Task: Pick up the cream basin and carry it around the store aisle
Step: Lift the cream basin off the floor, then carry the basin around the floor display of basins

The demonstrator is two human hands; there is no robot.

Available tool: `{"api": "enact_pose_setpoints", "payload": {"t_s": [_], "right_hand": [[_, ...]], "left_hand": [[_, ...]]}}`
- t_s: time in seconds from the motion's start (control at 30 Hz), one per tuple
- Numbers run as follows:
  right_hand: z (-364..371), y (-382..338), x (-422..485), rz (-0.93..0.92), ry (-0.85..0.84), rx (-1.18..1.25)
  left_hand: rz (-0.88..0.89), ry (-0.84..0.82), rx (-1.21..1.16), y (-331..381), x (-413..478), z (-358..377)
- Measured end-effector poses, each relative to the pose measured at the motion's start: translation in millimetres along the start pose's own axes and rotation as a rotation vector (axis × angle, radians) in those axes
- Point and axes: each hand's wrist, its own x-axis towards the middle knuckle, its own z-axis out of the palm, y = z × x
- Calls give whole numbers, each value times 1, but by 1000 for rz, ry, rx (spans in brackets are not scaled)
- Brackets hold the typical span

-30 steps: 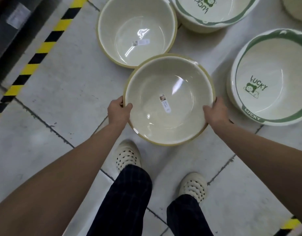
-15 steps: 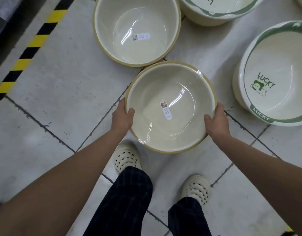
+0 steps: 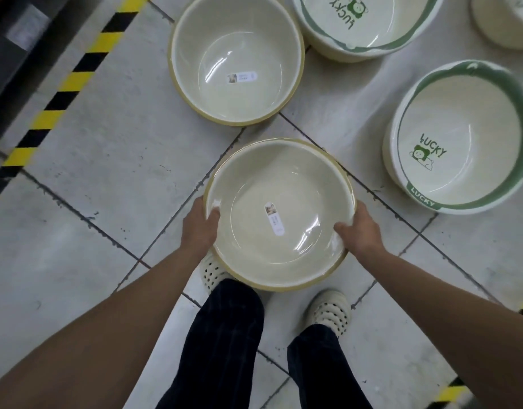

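The cream basin [image 3: 284, 178], round with a tan rim and a small label sticker inside, is held above the tiled floor, in front of my legs. My left hand [image 3: 199, 228] grips its left rim with the thumb inside the bowl. On the opposite side my right hand [image 3: 359, 231] grips the right rim the same way. The basin is empty and roughly level, and it hides part of my left shoe.
A second cream basin [image 3: 236, 33] sits on the floor just beyond. Green-rimmed "LUCKY" basins stand at the right [image 3: 461, 119] and top [image 3: 369, 39]. Yellow-black hazard tape [image 3: 65, 87] edges a dark shelf base on the left; more tape [image 3: 452, 394] lies at bottom right.
The held basin has come toward me and away from the second cream basin, opening a gap between them. Both hands keep their grip on the rim.
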Motion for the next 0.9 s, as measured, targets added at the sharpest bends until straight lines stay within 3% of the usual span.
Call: {"api": "enact_pose_setpoints", "payload": {"t_s": [0.5, 0.7, 0.9], "right_hand": [[-94, -224, -102, -162, 84, 72], [-100, -276, -87, -138, 14, 110], [-93, -311, -23, 18, -71, 365]], "left_hand": [[-20, 112, -249, 164, -48, -169], [-23, 119, -202, 204, -12, -202], [-36, 100, -249, 229, 40, -206]]}}
